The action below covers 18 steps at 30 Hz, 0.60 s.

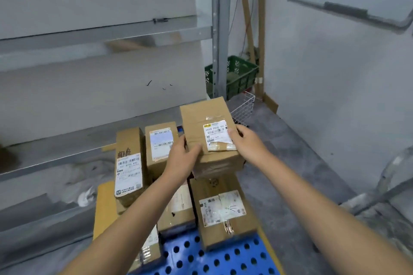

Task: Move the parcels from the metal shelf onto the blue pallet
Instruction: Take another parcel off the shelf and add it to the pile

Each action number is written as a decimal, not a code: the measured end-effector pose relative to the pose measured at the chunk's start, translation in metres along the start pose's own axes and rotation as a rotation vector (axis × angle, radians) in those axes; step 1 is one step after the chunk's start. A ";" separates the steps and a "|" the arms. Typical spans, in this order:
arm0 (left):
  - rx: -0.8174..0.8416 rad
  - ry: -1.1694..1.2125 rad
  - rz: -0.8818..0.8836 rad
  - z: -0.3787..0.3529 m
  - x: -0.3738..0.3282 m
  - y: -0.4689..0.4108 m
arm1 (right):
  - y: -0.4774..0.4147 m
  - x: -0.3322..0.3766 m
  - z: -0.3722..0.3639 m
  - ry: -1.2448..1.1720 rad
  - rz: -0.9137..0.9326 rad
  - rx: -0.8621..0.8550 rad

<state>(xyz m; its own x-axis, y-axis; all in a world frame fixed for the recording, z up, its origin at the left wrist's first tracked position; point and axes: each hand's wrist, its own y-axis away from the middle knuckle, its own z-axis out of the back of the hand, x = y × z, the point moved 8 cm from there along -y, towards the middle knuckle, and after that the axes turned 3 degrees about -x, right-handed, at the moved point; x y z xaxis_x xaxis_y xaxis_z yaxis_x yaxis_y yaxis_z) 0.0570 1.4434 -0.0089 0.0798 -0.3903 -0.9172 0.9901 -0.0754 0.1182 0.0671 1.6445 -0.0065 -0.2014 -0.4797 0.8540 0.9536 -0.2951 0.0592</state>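
Cardboard parcel (pixel 206 118) held over far-right part of blue pallet (pixel 214 259), above stacked parcels (pixel 221 207). Left hand (pixel 182 159) and right hand (pixel 248 140) flank near end, fingers curled round edges. Long axis points away from person, toward metal shelf (pixel 100 35).

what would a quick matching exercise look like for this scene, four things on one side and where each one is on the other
Things
1. parcel with crumpled label
2. green crate
3. blue pallet
4. cardboard tubes

Places
A. leaning against the wall in the corner
B. under the stacked parcels
C. gripped between the left hand and the right hand
D. behind the metal shelf post

Pairs: 1-C, 2-D, 3-B, 4-A
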 end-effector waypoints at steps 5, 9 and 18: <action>-0.078 -0.089 0.065 -0.006 -0.001 -0.044 | -0.063 -0.005 -0.015 -0.009 0.036 0.140; -0.120 -0.151 0.146 -0.010 0.009 -0.069 | -0.097 -0.017 -0.034 0.044 0.034 0.243; -0.200 -0.200 0.214 -0.017 0.023 -0.092 | -0.127 -0.025 -0.058 0.101 0.045 0.313</action>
<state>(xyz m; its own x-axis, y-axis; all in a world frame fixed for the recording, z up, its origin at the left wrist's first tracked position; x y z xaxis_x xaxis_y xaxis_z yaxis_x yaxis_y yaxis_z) -0.0299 1.4565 -0.0476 0.2837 -0.5511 -0.7847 0.9579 0.2008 0.2052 -0.0621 1.6463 -0.0655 -0.1640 -0.5705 0.8048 0.9813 -0.0112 0.1920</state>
